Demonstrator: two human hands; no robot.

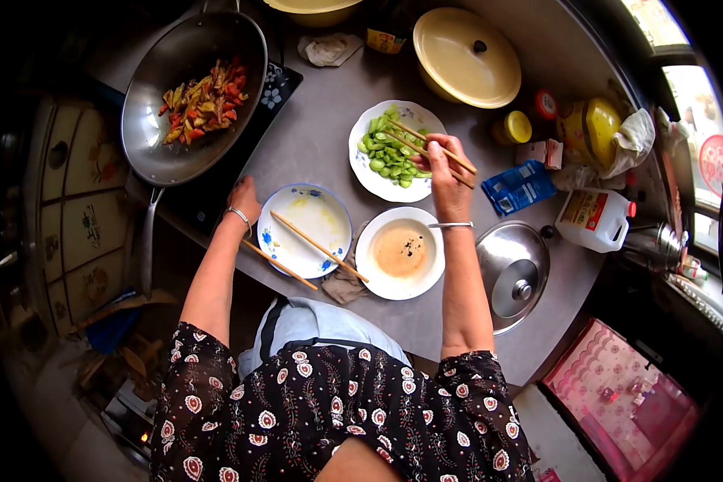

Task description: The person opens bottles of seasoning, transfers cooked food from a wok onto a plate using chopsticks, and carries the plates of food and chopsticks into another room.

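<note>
Right hand [450,169] grips chopsticks [413,134], tips at green slices [380,151]. Left hand [245,200] near left edge of counter [313,136]; closure indeterminable.

A bare strip of grey countertop [309,128] gives a hand passage between the wok [145,132] and the plate of sliced greens [369,181]; over that plate, the right hand [450,170] and its held chopsticks [414,143] block entry from the right; nearer the body, the blue-rimmed dish [281,217] and white soup plate [365,253] nearly close the gap, a loose chopstick [320,247] bridging it; rightward, the pot lid [502,249], blue packet [518,187] and plastic jug [593,221] obstruct.
</note>
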